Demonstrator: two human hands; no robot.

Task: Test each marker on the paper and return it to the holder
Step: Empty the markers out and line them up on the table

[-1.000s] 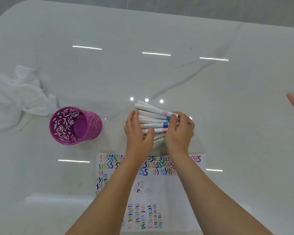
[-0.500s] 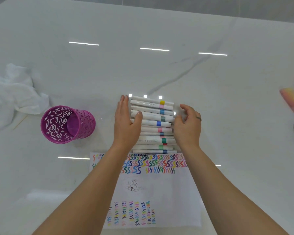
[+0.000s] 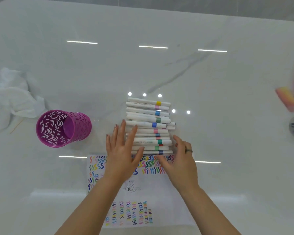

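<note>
Probably light, stiff, roll-prone markers [image 3: 148,126] right of the holder [image 3: 63,128]: pinch one mid-barrel; my left grip [image 3: 122,153] and right grip [image 3: 180,160] spread, empty.

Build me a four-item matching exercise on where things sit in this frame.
1. holder
2. markers
3. paper
4. cloth

a. crumpled at the far left
b. nearest the person, under both forearms
c. in a row just beyond the squiggle-covered sheet
d. standing left of the left hand

Pairs: 1-d, 2-c, 3-b, 4-a.
</note>
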